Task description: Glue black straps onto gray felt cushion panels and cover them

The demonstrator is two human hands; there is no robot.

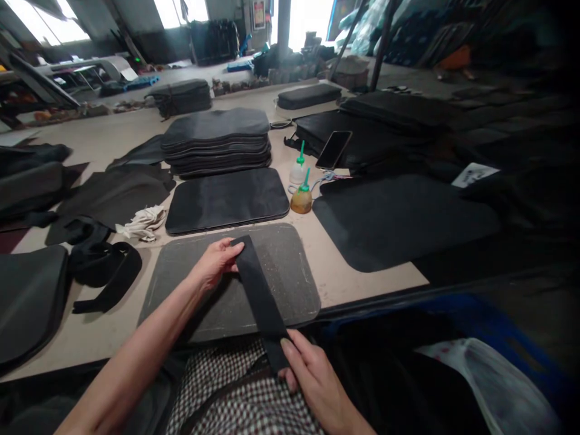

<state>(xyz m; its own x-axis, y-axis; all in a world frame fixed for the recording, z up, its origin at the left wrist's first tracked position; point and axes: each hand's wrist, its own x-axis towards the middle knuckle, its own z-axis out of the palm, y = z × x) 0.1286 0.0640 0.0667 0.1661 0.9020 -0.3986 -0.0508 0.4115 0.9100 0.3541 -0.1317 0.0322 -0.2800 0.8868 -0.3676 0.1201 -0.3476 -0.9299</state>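
A black strip [258, 293] of fabric-like material is stretched between my two hands. My left hand [220, 258] pinches its far end between thumb and fingers. Near my lap, my right hand [308, 362] grips the other end, thumb on top. Under the strip lies a grey rounded panel [194, 302] with scuffed edges, at the table's front edge. Just beyond it rests a small stack of glossy black panels [226, 199]. Loose black strips [106, 272] lie coiled to the left, beside crumpled white gloves or cloth [144, 223].
Two squeeze bottles with green nozzles, one clear [298, 172] and one amber [301, 198], stand right of the panels. A phone [334, 150] leans on black material. A taller panel stack [217, 142] stands behind; a large black sheet [403, 217] lies right. A blue crate [498, 332] sits below.
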